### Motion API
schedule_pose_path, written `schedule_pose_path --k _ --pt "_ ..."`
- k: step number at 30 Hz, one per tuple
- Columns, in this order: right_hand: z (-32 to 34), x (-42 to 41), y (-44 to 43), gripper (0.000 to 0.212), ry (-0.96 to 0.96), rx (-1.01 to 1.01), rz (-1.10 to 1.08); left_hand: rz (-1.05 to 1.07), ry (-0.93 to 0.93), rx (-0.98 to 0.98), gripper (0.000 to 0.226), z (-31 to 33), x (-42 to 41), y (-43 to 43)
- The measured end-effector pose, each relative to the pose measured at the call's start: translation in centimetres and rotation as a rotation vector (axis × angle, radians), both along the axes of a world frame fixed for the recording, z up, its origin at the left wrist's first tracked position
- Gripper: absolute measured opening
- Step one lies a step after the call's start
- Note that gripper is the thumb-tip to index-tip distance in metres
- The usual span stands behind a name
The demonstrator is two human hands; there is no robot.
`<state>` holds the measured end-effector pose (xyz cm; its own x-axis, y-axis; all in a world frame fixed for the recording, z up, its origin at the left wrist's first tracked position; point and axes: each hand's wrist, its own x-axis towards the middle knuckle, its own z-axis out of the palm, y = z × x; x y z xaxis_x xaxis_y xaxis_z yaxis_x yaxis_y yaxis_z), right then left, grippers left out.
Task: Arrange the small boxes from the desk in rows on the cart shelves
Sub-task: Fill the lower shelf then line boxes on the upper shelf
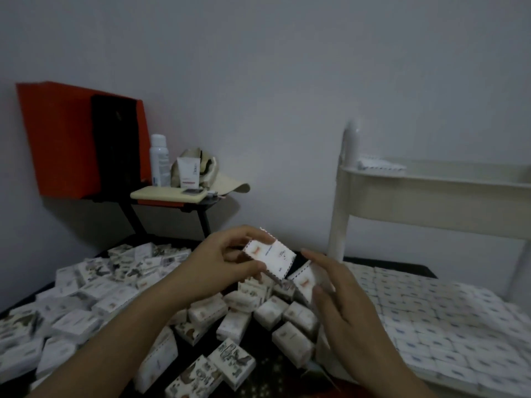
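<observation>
Loose small boxes (pixel 235 360) heap the desk (pixel 267 369), beyond counting. Two hands up: left hand (pixel 221 265) pinches one box (pixel 270 257); right hand (pixel 339 294) touches a second box (pixel 304 280), grip unclear. Cart (pixel 431 179) right.

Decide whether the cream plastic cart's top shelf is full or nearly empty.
Nearly empty: the top shelf holds only a few white boxes at its left end.

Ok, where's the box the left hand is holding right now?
Head view, centre frame: the small box is pinched by the left hand, raised above the loose pile of boxes, just left of the right hand; the cart stands further right.
</observation>
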<state>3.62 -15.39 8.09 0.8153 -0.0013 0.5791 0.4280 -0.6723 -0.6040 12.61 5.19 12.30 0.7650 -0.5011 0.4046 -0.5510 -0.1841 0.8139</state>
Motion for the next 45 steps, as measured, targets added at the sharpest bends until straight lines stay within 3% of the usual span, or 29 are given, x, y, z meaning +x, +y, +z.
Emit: schedule_pose_path --k 5,9,13,18,20,22,25,30,34,38,45 --pt "6.2 -3.4 -2.6 0.023 -0.166 0.016 -0.146 -0.011 -0.139 -0.141 0.023 4.6 -2.9 -3.3" --pt "12.6 -5.2 -4.4 0.061 -0.245 0.019 -0.227 -0.032 -0.26 -0.168 0.036 8.0 -3.6 -5.2" --pt "18.2 -3.6 -8.1 0.053 -0.251 -0.023 -0.33 -0.104 -0.372 -0.061 0.039 11.5 -3.0 -6.8" --pt "23.3 1.9 -12.7 0.028 -0.029 0.021 -0.256 0.109 -0.703 0.114 0.022 16.3 -1.1 -9.4" --pt "24.5 4.4 -14.0 0.029 0.111 0.005 -0.233 0.223 -0.776 0.239 0.028 18.3 -0.2 -10.5" --pt "25.1 6.9 -15.3 0.039 0.267 0.037 -0.227 0.291 -0.79 0.326 0.03 20.2 0.9 -11.9" --pt "24.5 10.4 -17.2 0.044 0.485 0.034 -0.236 0.314 -0.807 0.394 0.012 22.4 2.8 -14.7" --pt "21.1 15.4 -19.0 0.047 0.672 0.045 -0.211 0.351 -0.753 0.487 0.024 23.5 7.0 -19.2" --pt "19.6 17.2 -19.3 0.053 0.683 0.075 -0.099 0.44 -0.743 0.494 0.022 23.7 9.8 -21.5" --pt "18.8 17.2 -19.4 0.049 0.647 0.228 -0.043 0.483 -0.707 0.524 0.021 23.6 11.4 -23.3" --pt "20.4 15.7 -18.7 0.044 0.607 0.45 0.063 0.418 -0.707 0.647 0.023 22.5 12.5 -24.2"
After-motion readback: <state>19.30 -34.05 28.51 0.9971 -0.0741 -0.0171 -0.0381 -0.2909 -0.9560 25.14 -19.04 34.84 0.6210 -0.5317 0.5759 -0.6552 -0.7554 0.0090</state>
